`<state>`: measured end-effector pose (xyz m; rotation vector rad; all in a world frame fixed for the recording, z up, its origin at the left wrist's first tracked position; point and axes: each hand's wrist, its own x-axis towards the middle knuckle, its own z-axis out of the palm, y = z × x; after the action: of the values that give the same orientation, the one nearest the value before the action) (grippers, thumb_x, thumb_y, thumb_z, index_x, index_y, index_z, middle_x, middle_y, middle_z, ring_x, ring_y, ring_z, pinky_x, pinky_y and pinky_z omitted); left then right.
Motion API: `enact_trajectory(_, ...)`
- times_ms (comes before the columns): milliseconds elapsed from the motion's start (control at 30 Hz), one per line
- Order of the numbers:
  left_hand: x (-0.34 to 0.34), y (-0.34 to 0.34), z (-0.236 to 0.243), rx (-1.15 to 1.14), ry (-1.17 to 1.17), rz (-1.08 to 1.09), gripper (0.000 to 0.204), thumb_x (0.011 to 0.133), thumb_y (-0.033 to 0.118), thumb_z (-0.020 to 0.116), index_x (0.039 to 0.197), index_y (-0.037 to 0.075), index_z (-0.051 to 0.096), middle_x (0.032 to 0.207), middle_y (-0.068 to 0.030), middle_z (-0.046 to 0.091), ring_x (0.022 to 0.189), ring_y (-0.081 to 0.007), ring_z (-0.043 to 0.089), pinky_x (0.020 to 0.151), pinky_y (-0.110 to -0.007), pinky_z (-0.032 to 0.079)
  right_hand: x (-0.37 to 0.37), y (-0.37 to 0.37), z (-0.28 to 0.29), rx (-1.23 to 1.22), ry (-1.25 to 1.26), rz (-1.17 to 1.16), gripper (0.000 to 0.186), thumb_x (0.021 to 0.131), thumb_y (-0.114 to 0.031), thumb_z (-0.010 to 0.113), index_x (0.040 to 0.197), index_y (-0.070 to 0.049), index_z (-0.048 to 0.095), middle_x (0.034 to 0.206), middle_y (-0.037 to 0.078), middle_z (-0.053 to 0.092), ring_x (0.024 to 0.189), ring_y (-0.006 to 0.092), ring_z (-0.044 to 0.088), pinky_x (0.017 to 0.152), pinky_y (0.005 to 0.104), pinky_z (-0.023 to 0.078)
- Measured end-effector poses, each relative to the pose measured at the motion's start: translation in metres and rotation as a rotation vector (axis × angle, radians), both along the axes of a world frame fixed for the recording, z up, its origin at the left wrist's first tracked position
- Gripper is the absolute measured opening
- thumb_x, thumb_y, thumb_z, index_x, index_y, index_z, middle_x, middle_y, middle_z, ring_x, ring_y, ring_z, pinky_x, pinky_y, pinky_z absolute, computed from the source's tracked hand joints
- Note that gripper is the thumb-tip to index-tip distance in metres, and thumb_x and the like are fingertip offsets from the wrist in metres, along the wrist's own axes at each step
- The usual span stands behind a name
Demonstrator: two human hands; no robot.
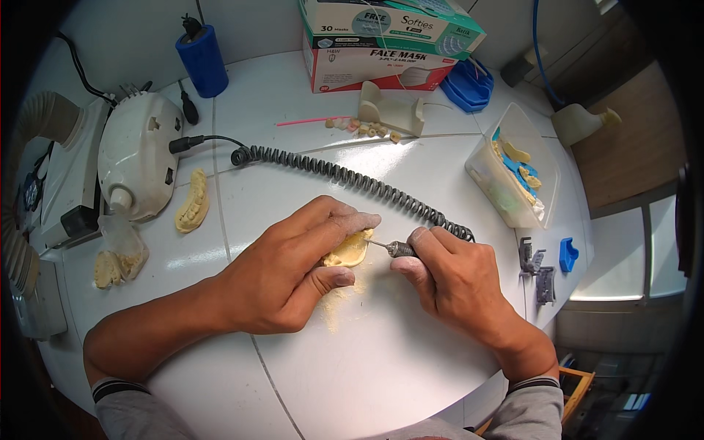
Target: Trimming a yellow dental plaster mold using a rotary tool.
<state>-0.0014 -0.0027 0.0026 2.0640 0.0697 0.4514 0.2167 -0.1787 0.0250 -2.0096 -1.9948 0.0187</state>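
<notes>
My left hand is closed around a pale yellow plaster dental cast, fingers over its top and thumb along its lower side. My right hand grips a dark rotary handpiece between thumb and fingers. The handpiece's thin metal bur points left and meets the cast's right edge, or nearly so. Yellow plaster dust lies on the white table below the cast, and dust coats my fingertips. A black coiled cord runs from a white control box toward my right hand.
Another yellow cast and a bagged cast lie at left. Toward the back are a blue cylinder, loose tooth pieces and mask boxes. A clear plastic tub and grey articulator parts sit at right.
</notes>
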Motion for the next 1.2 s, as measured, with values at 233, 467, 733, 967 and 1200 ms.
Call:
enact_trajectory(233,0.001,0.002,-0.001,-0.006,0.004,-0.003,0.058,0.101,0.016,0.065,0.155,-0.006,0.058,0.126,-0.0247,0.064,0.11,-0.0357,0.066,0.101,-0.042,0.053,0.001,0.002,-0.001,-0.016,-0.001,0.0,0.037,0.106,-0.045,0.076,0.099,-0.009,0.066,0.075,0.006,0.061,0.054,0.0287,0.063,0.045,0.044,0.048)
enact_trajectory(467,-0.006,0.003,0.004,-0.011,0.032,0.018,0.063,0.097,0.014,0.075,0.155,-0.004,0.059,0.127,-0.0225,0.064,0.115,-0.0336,0.066,0.103,-0.042,0.052,0.0,0.0,0.0,0.03,0.071,0.003,0.036,0.108,-0.043,0.074,0.099,-0.009,0.065,0.075,0.007,0.063,0.057,0.0323,0.066,0.048,0.0463,0.05)
enact_trajectory(733,0.001,0.001,-0.005,-0.063,0.007,0.145,0.075,0.084,0.016,0.099,0.148,0.001,0.062,0.135,-0.0107,0.059,0.126,-0.021,0.062,0.111,-0.035,0.05,0.013,0.0,-0.002,0.104,0.146,-0.021,0.038,0.113,-0.043,0.065,0.099,-0.008,0.063,0.078,0.013,0.069,0.062,0.0382,0.068,0.054,0.0496,0.053)
enact_trajectory(967,0.009,-0.001,-0.008,-0.201,0.058,0.289,0.077,0.083,0.014,0.101,0.146,0.003,0.06,0.132,-0.0039,0.057,0.128,-0.0163,0.061,0.117,-0.033,0.048,0.021,-0.001,0.003,-0.027,0.203,-0.108,0.047,0.117,-0.048,0.055,0.1,-0.006,0.064,0.083,0.015,0.073,0.074,0.0414,0.071,0.066,0.0558,0.056)
enact_trajectory(1200,0.01,-0.01,-0.016,-0.288,-0.047,0.378,0.079,0.085,0.008,0.098,0.151,0.003,0.056,0.135,-0.0039,0.06,0.129,-0.0153,0.06,0.117,-0.032,0.048,0.027,-0.001,-0.005,0.001,0.2,-0.095,0.051,0.116,-0.053,0.055,0.1,-0.006,0.068,0.083,0.016,0.075,0.073,0.0414,0.073,0.064,0.0553,0.056)
